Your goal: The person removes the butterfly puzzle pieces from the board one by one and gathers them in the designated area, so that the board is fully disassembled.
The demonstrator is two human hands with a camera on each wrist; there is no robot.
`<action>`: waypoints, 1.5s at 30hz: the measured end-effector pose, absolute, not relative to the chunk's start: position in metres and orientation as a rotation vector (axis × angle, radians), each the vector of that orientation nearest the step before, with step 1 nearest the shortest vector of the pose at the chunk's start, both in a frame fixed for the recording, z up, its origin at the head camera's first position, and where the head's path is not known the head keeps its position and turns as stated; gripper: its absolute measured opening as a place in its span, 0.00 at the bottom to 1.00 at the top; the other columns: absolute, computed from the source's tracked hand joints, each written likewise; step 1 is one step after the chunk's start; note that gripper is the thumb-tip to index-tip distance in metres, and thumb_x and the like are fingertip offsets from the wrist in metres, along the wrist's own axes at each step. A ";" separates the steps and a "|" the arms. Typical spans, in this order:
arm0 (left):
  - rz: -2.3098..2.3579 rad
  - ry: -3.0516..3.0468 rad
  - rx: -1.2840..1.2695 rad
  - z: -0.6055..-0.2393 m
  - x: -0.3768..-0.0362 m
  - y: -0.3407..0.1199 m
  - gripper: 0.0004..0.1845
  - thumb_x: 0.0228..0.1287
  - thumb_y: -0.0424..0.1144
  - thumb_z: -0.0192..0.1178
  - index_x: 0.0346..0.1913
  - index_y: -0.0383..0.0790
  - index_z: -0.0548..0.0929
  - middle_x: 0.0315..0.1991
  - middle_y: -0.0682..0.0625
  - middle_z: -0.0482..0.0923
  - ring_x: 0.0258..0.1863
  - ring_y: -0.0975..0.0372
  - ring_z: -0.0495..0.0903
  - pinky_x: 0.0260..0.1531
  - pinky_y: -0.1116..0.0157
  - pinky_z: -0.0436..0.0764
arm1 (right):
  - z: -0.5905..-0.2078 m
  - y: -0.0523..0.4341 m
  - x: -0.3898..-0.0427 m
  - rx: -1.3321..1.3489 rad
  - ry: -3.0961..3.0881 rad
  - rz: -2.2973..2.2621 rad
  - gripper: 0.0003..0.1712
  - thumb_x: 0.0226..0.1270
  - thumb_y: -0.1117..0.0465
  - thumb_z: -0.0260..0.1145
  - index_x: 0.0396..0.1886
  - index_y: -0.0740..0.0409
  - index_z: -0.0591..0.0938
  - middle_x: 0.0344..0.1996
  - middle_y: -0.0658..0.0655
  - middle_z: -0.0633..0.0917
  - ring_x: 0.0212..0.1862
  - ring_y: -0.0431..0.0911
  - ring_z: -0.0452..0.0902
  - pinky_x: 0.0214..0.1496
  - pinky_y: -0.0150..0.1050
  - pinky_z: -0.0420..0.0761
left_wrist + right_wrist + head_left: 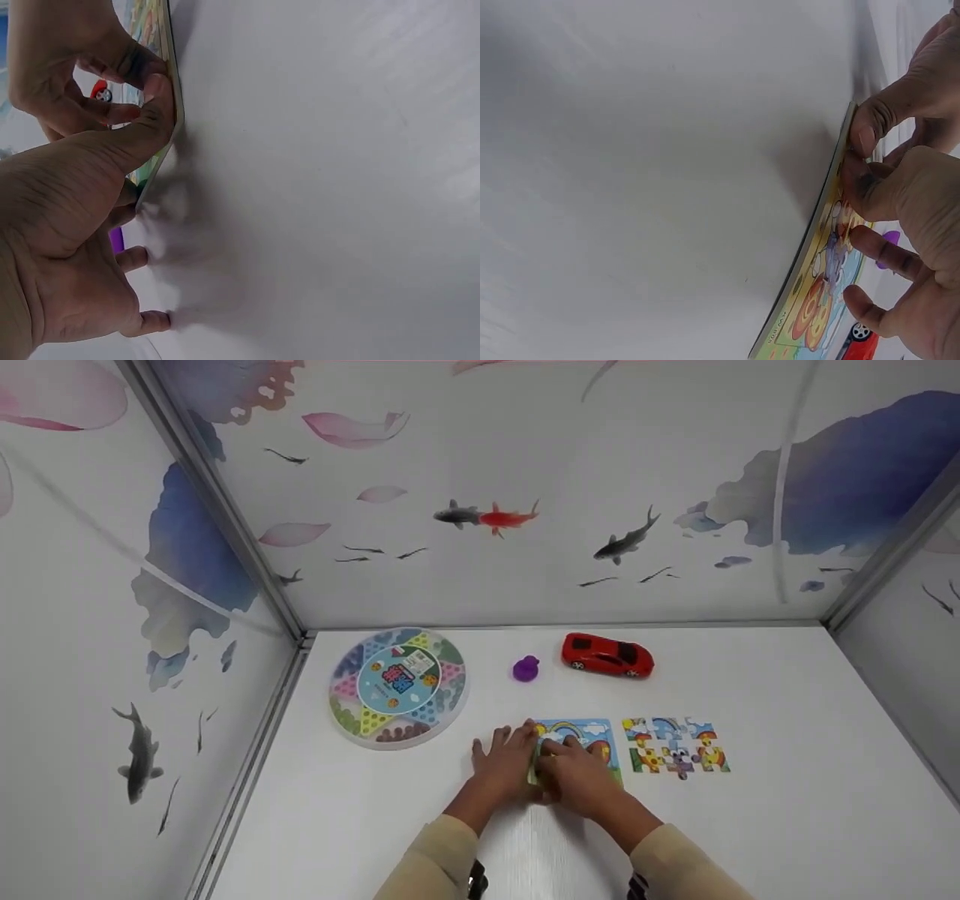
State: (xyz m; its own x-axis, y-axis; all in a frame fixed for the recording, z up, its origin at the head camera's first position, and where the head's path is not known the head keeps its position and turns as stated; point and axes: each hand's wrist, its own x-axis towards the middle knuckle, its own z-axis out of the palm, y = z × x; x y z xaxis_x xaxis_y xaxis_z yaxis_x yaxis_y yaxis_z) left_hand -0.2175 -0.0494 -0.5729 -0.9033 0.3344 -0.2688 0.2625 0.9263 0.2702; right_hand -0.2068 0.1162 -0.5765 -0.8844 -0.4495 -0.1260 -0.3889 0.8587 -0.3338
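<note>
A picture puzzle board (575, 729) with a rainbow and clouds lies flat on the white table. My left hand (504, 765) grips its left side, the thumb (157, 101) on the near corner and the other fingers spread along the edge and tabletop. Over the board's left part is my right hand (581, 776), its thumb and forefinger bent down onto the surface beside the left thumb. Its other fingers (889, 251) reach across the printed picture. Whether a piece sits between the right fingertips is hidden. Several loose puzzle pieces (679, 746) lie in two rows right of the board.
A round Chinese checkers box (398, 688) stands at the table's back left. Behind the board are a small purple duck toy (526, 668) and a red toy car (608, 655). Printed wall panels (510, 585) enclose the back and sides of the table.
</note>
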 end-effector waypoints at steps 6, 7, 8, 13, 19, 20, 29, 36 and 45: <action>0.355 2.776 0.430 -0.573 -0.220 -0.051 0.56 0.61 0.64 0.80 0.88 0.50 0.65 0.91 0.56 0.56 0.88 0.48 0.58 0.81 0.28 0.61 | -0.571 0.106 -0.214 -0.517 2.741 -0.401 0.40 0.71 0.48 0.81 0.79 0.48 0.79 0.83 0.61 0.72 0.83 0.73 0.62 0.75 0.88 0.62; 0.361 2.775 0.427 -0.573 -0.220 -0.051 0.56 0.61 0.64 0.80 0.88 0.50 0.65 0.91 0.57 0.56 0.88 0.48 0.58 0.81 0.28 0.61 | -0.569 0.105 -0.215 -0.497 2.724 -0.392 0.42 0.72 0.48 0.80 0.82 0.48 0.76 0.85 0.63 0.69 0.84 0.74 0.60 0.76 0.88 0.60; 0.372 2.772 0.424 -0.573 -0.220 -0.050 0.57 0.61 0.64 0.80 0.88 0.50 0.65 0.90 0.56 0.56 0.88 0.48 0.58 0.82 0.28 0.61 | -0.569 0.105 -0.215 -0.480 2.710 -0.384 0.43 0.72 0.49 0.80 0.83 0.47 0.74 0.86 0.64 0.67 0.85 0.74 0.58 0.76 0.88 0.59; 0.387 2.766 0.420 -0.573 -0.221 -0.050 0.57 0.60 0.63 0.80 0.88 0.50 0.65 0.90 0.56 0.57 0.88 0.48 0.58 0.82 0.28 0.61 | -0.569 0.105 -0.217 -0.462 2.690 -0.381 0.49 0.71 0.49 0.81 0.86 0.47 0.70 0.87 0.69 0.63 0.86 0.77 0.54 0.76 0.90 0.56; 0.379 2.774 0.455 -0.580 -0.217 -0.052 0.59 0.60 0.65 0.80 0.89 0.50 0.63 0.90 0.56 0.58 0.87 0.48 0.59 0.80 0.27 0.63 | -0.578 0.107 -0.215 -0.501 2.710 -0.368 0.50 0.69 0.45 0.82 0.86 0.48 0.70 0.85 0.70 0.66 0.84 0.77 0.58 0.73 0.90 0.61; 0.382 2.773 0.457 -0.581 -0.216 -0.052 0.59 0.59 0.65 0.80 0.89 0.50 0.63 0.90 0.55 0.58 0.86 0.48 0.59 0.80 0.27 0.63 | -0.579 0.107 -0.214 -0.506 2.710 -0.365 0.51 0.69 0.45 0.82 0.86 0.49 0.70 0.84 0.70 0.66 0.83 0.77 0.59 0.73 0.90 0.62; 0.434 2.734 0.452 -0.583 -0.214 -0.052 0.59 0.60 0.64 0.80 0.89 0.50 0.62 0.90 0.56 0.57 0.88 0.47 0.57 0.82 0.27 0.58 | -0.579 0.108 -0.212 -0.518 2.681 -0.380 0.52 0.69 0.47 0.82 0.86 0.55 0.68 0.85 0.71 0.64 0.83 0.76 0.61 0.74 0.86 0.66; 0.389 2.710 0.457 -0.577 -0.219 -0.055 0.61 0.59 0.63 0.81 0.90 0.50 0.60 0.91 0.55 0.53 0.88 0.46 0.55 0.82 0.26 0.57 | -0.575 0.104 -0.213 -0.517 2.663 -0.392 0.51 0.74 0.51 0.79 0.88 0.58 0.64 0.87 0.71 0.62 0.82 0.75 0.66 0.78 0.75 0.72; 0.368 2.707 0.454 -0.574 -0.224 -0.055 0.61 0.59 0.62 0.81 0.90 0.50 0.59 0.92 0.56 0.52 0.88 0.46 0.54 0.82 0.26 0.57 | -0.572 0.098 -0.212 -0.517 2.725 -0.313 0.53 0.71 0.57 0.80 0.89 0.56 0.63 0.86 0.71 0.63 0.79 0.76 0.70 0.76 0.71 0.78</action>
